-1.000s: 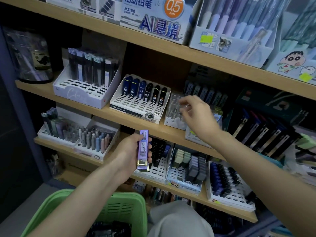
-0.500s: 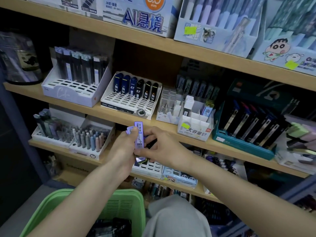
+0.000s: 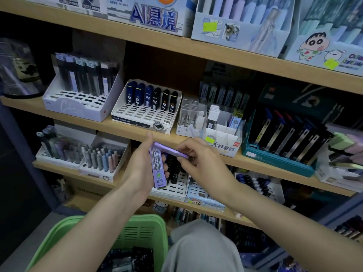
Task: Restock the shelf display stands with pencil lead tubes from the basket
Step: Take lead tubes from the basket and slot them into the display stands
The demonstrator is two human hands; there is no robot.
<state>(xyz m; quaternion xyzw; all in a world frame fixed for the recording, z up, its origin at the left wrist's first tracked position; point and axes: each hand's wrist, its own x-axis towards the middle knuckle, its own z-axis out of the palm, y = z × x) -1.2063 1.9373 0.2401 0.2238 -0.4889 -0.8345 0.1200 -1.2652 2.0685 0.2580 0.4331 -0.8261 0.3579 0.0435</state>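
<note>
Holding entry: left hand [image 3: 139, 173] grips an upright purple lead tube [image 3: 157, 169]; whether more are stacked behind it cannot be told. Right hand [image 3: 202, 163] pinches a second purple tube [image 3: 169, 150], which lies crosswise over the top of the first with its right end covered by fingers. White slotted stand [image 3: 176, 190] on the lower shelf is mostly hidden behind both hands; black tubes [image 3: 173, 171] marked HB show. Green basket [image 3: 64, 228] is cut off at the bottom edge, its dark contents indistinct.
</note>
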